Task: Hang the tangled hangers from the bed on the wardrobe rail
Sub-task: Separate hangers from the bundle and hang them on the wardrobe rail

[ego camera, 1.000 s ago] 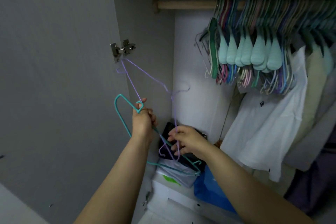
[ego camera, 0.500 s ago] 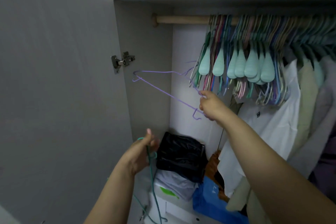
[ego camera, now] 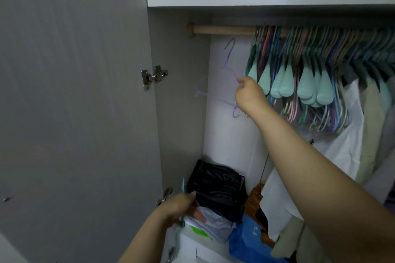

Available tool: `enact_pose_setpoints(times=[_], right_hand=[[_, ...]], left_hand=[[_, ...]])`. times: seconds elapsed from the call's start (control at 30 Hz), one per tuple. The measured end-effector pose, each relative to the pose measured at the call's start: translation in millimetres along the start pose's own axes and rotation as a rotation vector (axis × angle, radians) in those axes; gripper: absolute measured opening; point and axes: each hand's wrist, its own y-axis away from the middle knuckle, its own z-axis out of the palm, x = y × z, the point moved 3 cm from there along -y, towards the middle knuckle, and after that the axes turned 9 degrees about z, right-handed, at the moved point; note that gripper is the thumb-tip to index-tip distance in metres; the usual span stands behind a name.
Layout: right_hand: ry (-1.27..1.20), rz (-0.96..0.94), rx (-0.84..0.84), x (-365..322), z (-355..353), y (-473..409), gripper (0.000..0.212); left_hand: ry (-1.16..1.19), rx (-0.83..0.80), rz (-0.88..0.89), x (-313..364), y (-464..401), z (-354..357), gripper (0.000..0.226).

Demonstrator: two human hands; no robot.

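Purple wire hanger (ego camera: 232,74) raised below bare left end of the wooden rail (ego camera: 224,29).
Right hand (ego camera: 249,94) pinches it; left hand (ego camera: 181,207) grips the teal hanger (ego camera: 183,186); packed hangers (ego camera: 310,74) crowd rightward.

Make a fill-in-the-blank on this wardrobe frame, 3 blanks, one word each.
1. The right hand holds a thin ____ hanger just below the rail.
2. The left hand, low by the black bag, holds a ____ hanger.
3. On the rail, the bare stretch lies to the ____ of the hung hangers.

Missing words: purple; teal; left
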Motion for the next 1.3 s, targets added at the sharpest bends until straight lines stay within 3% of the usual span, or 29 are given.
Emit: enact_pose_setpoints(times=[0.13,0.3,0.43,0.5,0.6,0.7,0.83,1.0,1.13,1.3], right_hand=[[0.210,-0.040,0.115,-42,-1,-32,0.047],[0.504,-0.007,0.096,-64,11,-63,0.050],[0.497,0.124,-0.087,-59,12,-72,0.043],[0.497,0.213,-0.083,-47,8,-71,0.047],[0.448,0.167,-0.019,-32,10,-67,0.040],[0.455,0.244,0.031,-19,14,-66,0.067],[0.326,0.233,0.041,-5,19,-42,0.052],[0.309,0.116,-0.002,10,26,-33,0.057],[0.336,0.047,0.015,13,22,-24,0.056],[0.346,0.015,0.002,17,20,-18,0.052]], left_hand=[[-0.171,0.309,0.326,30,5,-24,0.044],[0.210,0.475,0.512,39,10,-49,0.063],[0.255,0.564,0.649,51,25,-59,0.065],[0.218,0.603,0.695,54,32,-62,0.065],[0.254,0.696,0.782,60,36,-69,0.054],[0.307,0.759,0.898,79,36,-72,0.052],[0.316,0.759,1.036,121,26,-76,0.053],[0.317,0.692,1.158,189,4,-80,0.058],[0.370,0.566,1.172,238,-18,-69,0.073],[0.298,0.478,1.123,276,-49,-66,0.061]])
